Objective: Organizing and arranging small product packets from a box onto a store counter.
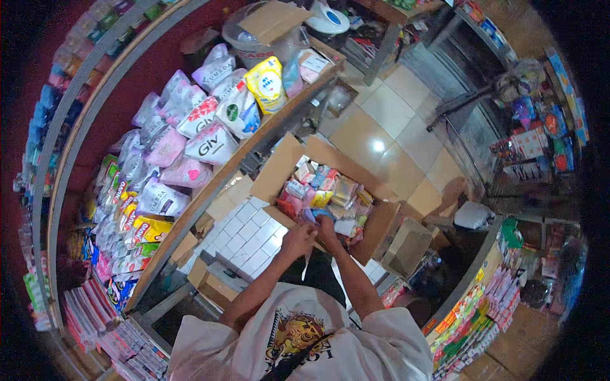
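An open cardboard box (376, 231) filled with small packaged goods (340, 193) stands on the floor in front of me. Both of my hands are over its near edge, close together. My left hand (299, 240) has its fingers bent around something thin and pale that I cannot make out. Beside it, my right hand (326, 229) reaches over the packets, its fingers at a small blue and lilac packet (312, 215). A narrow white strip hangs below the hands. The fingertips are partly hidden, so the exact grip of each hand does not show.
To the left, a wood-edged shelf (209, 183) holds many pouches and packs. Another opened carton (410, 245) sits right of the box, and a smaller one (214, 285) is near my left elbow. A display of packets (469, 324) stands at the lower right.
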Motion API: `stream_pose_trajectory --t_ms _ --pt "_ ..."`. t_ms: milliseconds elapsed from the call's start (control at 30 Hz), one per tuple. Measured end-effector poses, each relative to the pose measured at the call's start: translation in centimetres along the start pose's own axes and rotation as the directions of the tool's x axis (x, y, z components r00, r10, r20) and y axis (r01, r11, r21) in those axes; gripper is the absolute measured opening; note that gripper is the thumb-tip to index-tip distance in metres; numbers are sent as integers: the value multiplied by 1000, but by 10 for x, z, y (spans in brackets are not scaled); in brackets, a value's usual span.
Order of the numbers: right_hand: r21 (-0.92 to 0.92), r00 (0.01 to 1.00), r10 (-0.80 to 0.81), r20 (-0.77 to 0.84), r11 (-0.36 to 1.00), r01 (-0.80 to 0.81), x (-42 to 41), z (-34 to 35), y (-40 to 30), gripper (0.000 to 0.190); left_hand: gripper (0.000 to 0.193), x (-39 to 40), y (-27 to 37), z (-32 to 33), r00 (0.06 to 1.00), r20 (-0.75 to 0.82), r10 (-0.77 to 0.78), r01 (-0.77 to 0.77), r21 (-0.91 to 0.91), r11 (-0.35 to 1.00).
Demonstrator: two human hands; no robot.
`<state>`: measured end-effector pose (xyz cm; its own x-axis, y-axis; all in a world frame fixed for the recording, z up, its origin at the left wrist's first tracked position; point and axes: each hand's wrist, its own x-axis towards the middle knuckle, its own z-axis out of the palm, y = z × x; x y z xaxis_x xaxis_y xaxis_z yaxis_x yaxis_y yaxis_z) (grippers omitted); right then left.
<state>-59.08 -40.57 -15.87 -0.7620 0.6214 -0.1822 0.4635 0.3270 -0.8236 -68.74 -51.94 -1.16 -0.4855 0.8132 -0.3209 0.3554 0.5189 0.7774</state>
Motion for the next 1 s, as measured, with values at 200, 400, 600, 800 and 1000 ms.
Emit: stream_pose_trajectory --t_ms 200,400,600,800,1000 --pt "231 975 218 40 948 -221 -27 -50 -16 35 39 79 -73 37 958 -224 180 -205 -94 974" --pt "236 936 341 -89 920 -312 -58 -93 -45 35 65 142 -112 35 982 -180 -61 106 252 962" --pt "502 892 432 -133 805 -315 -70 -82 0 31 86 163 -157 39 986 -140 -94 140 369 919" --pt "811 779 613 -129 518 -273 -67 -110 -15 27 91 182 -162 57 980 -188 -70 120 265 957" --pt "921 718 694 -59 316 -229 -71 -112 -23 27 65 188 -156 49 884 -423 -198 326 256 910"
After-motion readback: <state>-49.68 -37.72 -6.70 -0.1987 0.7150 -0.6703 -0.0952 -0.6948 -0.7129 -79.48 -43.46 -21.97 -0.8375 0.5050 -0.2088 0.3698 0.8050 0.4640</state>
